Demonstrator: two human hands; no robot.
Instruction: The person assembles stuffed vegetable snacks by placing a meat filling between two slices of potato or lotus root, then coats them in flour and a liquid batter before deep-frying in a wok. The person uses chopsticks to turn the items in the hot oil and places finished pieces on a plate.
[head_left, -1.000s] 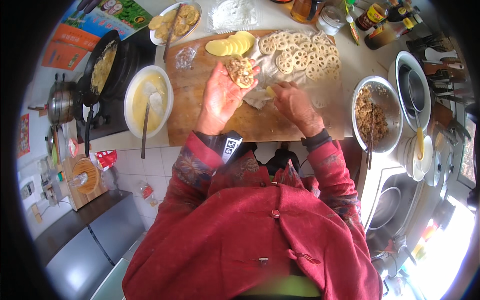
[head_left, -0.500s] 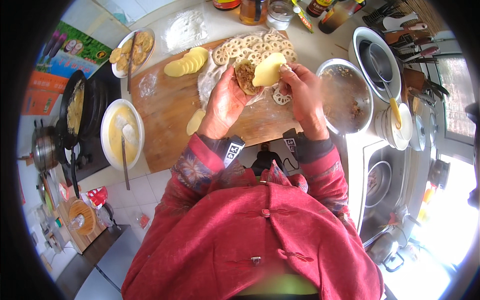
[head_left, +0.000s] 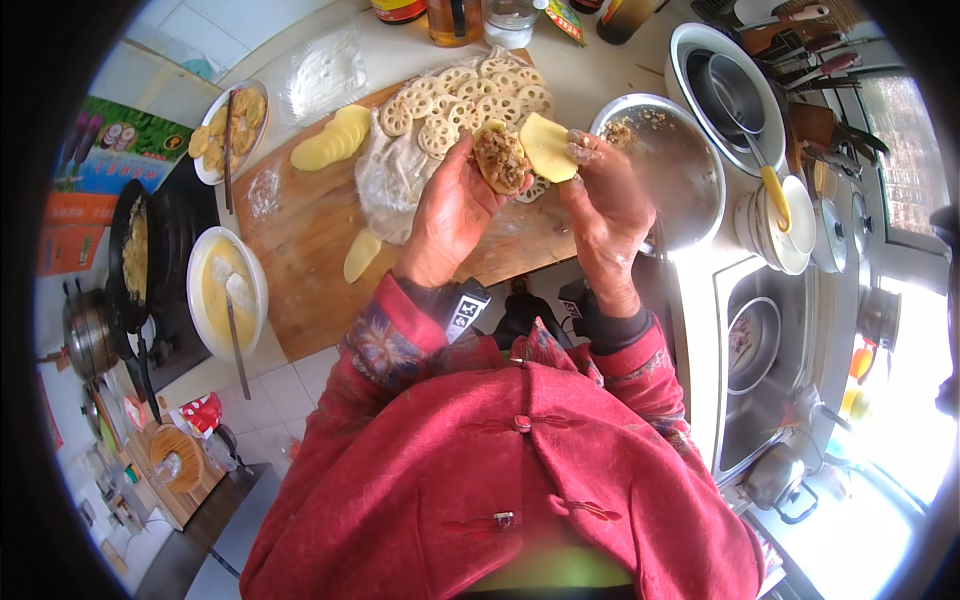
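My left hand (head_left: 448, 212) is closed around a slice topped with brown minced filling (head_left: 501, 163), its filled face turned up. Between the fingers of my right hand (head_left: 608, 205) is a thin pale-yellow potato slice (head_left: 548, 150), upright beside the filled one, their edges close together. Below both hands lies a wooden cutting board (head_left: 300, 245). Lotus root slices (head_left: 478, 95) are spread on a whitish cloth (head_left: 388, 190) behind my left hand. A fanned row of potato slices (head_left: 332, 140) and one single slice (head_left: 362, 256) rest on the board.
To the right stands a metal bowl (head_left: 705, 190) with bits of filling, near stacked basins (head_left: 690, 60) and a sink (head_left: 765, 400). At left are a white bowl of batter (head_left: 203, 318), a plate of fried pieces (head_left: 247, 112) with chopsticks, and a black frying pan (head_left: 125, 250).
The potato slice in my right hand has tilted and now uncovers more of the filling. My view has shifted, so the board and bowls appear farther left.
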